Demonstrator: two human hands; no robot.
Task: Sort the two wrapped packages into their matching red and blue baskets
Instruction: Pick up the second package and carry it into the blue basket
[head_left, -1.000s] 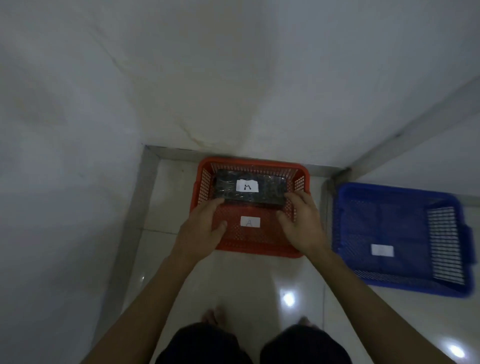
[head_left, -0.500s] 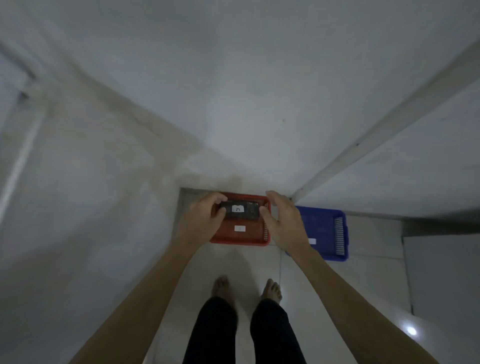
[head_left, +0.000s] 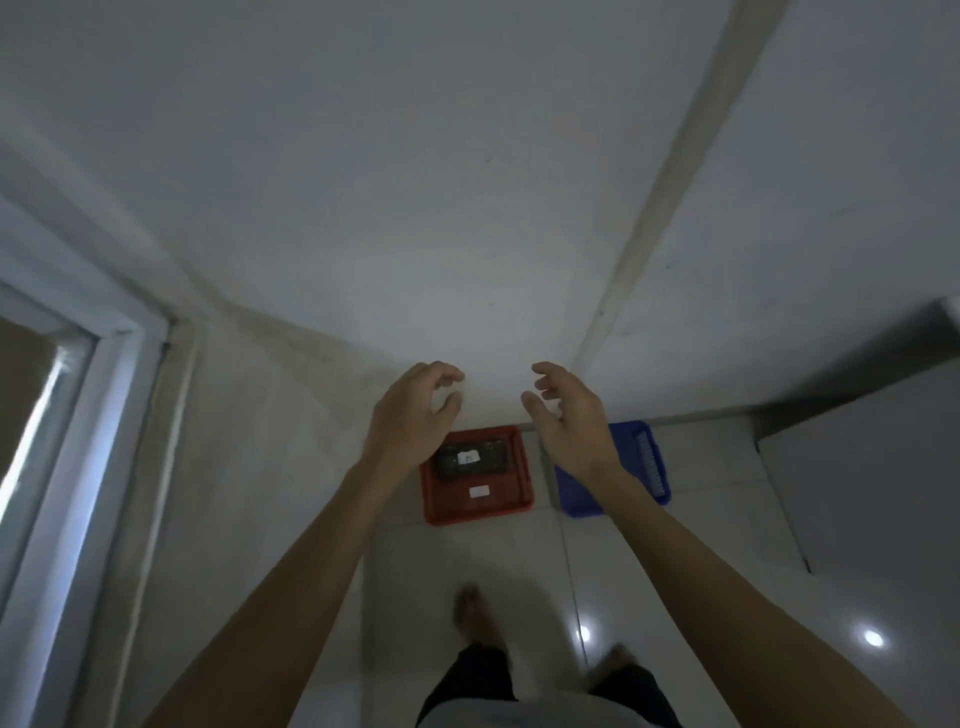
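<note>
A red basket (head_left: 511, 506) stands on the floor against the wall, with a white label on its bottom. Inside it, along the far side, lies a dark wrapped package (head_left: 491, 461) with a white tag. A blue basket (head_left: 582, 501) stands just to its right, partly hidden by my right forearm. My left hand (head_left: 410, 410) and my right hand (head_left: 569, 415) hover high above the baskets, both empty with fingers loosely curled and apart. The second package is not in view.
A white wall fills the upper frame, with a vertical ridge running down to the gap between the baskets. A door frame (head_left: 104, 395) is at the left. A grey panel (head_left: 872, 478) stands at the right. My bare feet (head_left: 475, 610) are on the glossy tiled floor.
Both hands have let go of the dark package, which now rests in the red basket. The hands have risen and the view has pulled back, away from the baskets.
</note>
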